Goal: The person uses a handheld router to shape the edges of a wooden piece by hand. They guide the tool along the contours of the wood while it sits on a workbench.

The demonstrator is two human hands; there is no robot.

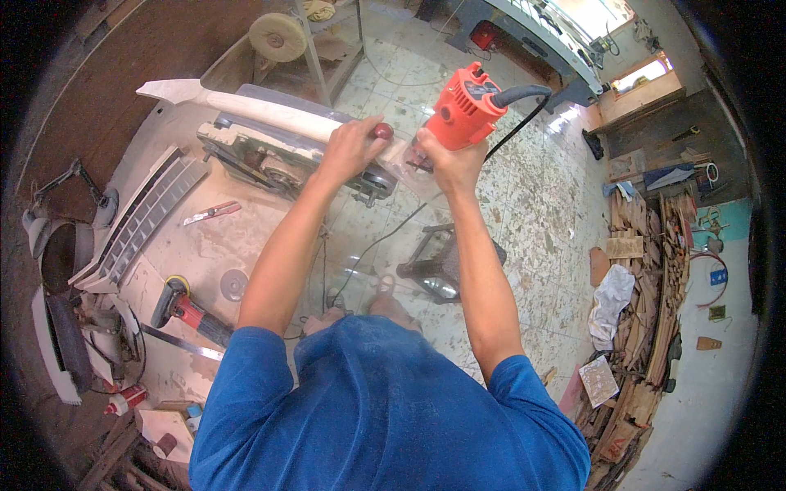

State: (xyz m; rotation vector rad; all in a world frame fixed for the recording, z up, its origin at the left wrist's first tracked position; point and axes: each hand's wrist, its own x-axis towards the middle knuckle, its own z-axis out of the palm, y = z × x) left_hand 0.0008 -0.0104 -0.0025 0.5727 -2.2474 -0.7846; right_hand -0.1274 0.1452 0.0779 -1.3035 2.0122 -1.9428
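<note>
My right hand [455, 160] is closed around the lower body of an orange-red trim router [465, 106], which stands upright with a dark hose and cord bending off its top. Close on its left, my left hand [352, 150] is curled at a dark red round knob [382, 130], the fingers partly hidden. Between the hands, a clear plate [403, 166] shows under the router; its bit cannot be made out. A long pale wooden piece [262, 112], flared at its far-left end, runs to my left hand, above a belt-sander-like machine [278, 159].
On the dusty bench at left lie a utility knife [214, 212], a grey slotted panel [151, 217], a red angle grinder [192, 311] and a disc [233, 285]. A dark stool [438, 262] stands below my right forearm. Scrap wood [643, 327] is piled along the right wall.
</note>
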